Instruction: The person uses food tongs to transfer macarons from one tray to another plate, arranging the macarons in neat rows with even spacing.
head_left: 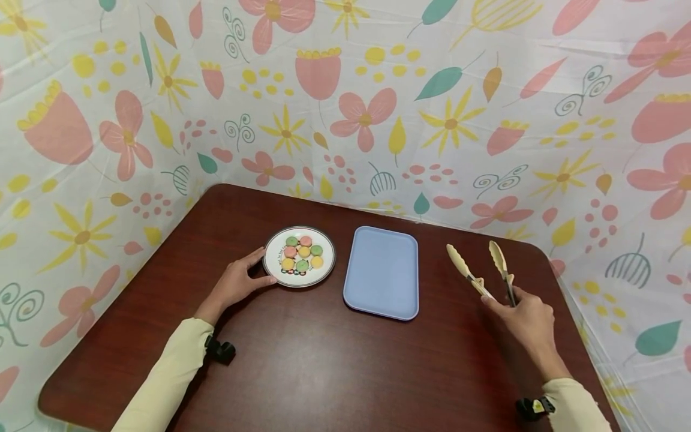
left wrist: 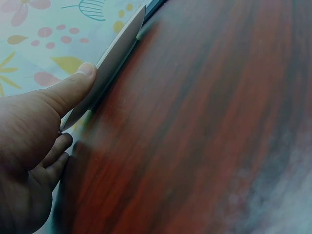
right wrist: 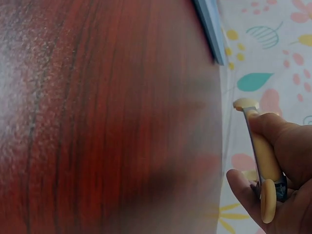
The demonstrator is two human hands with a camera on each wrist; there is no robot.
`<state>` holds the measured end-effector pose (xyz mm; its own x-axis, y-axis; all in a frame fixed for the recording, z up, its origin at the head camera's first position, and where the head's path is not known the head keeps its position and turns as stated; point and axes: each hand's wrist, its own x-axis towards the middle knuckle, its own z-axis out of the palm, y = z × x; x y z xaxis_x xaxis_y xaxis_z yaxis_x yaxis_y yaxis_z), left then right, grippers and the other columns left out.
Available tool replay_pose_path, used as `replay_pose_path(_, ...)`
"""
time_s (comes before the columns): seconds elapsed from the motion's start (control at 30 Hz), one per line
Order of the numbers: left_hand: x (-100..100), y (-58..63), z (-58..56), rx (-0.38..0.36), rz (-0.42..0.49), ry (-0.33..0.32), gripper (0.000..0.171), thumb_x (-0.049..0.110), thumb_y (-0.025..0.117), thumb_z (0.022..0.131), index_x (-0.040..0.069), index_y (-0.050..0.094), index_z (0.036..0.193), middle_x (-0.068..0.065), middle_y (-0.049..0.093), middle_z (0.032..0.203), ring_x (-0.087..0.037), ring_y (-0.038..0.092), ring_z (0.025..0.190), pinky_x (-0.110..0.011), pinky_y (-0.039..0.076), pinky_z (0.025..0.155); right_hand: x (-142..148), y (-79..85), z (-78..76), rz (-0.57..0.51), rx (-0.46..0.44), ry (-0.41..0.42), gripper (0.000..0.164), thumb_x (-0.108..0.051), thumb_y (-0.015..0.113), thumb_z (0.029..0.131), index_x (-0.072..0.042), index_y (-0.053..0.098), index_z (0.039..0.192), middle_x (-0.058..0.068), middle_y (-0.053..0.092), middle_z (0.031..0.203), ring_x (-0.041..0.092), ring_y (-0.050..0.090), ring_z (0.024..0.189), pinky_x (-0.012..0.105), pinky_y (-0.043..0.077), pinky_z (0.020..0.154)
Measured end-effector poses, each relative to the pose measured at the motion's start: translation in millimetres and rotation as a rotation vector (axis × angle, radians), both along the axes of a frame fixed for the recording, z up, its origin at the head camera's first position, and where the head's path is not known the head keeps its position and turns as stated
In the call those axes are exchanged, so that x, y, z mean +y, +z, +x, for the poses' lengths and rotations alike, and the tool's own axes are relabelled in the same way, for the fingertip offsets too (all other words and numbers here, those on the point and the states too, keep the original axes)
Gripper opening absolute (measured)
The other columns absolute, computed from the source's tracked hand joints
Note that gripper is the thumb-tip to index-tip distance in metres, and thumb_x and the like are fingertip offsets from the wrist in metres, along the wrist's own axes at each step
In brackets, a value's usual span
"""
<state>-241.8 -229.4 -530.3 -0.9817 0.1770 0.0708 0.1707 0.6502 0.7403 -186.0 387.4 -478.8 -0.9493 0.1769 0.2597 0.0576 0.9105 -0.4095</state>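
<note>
At the left rim of a round white plate (head_left: 274,264), my left hand (head_left: 233,282) holds the edge, thumb on the near side and fingers farther round. Dark print shows on the plate, and several small pink, green and yellow macarons (head_left: 304,252) sit in its middle. In the left wrist view the thumb (left wrist: 73,90) lies against the plate's outer side (left wrist: 114,58). My right hand (head_left: 526,321) grips a pair of tongs (head_left: 477,279) by the handles, over the table's right side. Their cream-coloured tips are spread apart and point away from me, with nothing between them.
A blue rectangular tray (head_left: 382,273) lies between the plate and the tongs, with bare surface showing. Everything stands on a dark reddish-brown table (head_left: 318,372) with rounded corners. A flower-printed cloth (head_left: 356,162) hangs behind the table and along both sides.
</note>
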Motion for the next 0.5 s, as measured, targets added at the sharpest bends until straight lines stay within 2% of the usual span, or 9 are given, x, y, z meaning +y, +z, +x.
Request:
replay_pose_path(0.23, -1, -0.5, 0.3, 0.001, 0.004, 0.003, 0.094, 0.048, 0.082, 0.084, 0.01, 0.038, 0.159, -0.013, 0.036, 0.163, -0.033, 0.031, 0.152, -0.056, 0.034, 0.117, -1, -9.3, -0.7, -0.025, -0.033, -0.018, 0.051, -0.055, 0.079, 0.085, -0.006, 0.064, 0.081, 0.008, 0.062, 0.064, 0.041, 0.059, 0.069, 0.056, 0.043, 0.063)
replay_pose_path(0.5, 0, 1.7, 0.6, -0.011, 0.002, -0.005, 0.096, 0.05, 0.081, 0.084, 0.01, 0.037, 0.159, -0.013, 0.034, 0.164, -0.034, 0.03, 0.152, -0.056, 0.034, 0.117, -5, -12.4, -1.5, -0.026, -0.052, -0.026, 0.059, -0.058, 0.077, 0.086, 0.0, 0.072, 0.096, 0.014, 0.068, 0.071, 0.042, 0.06, 0.071, 0.057, 0.044, 0.065)
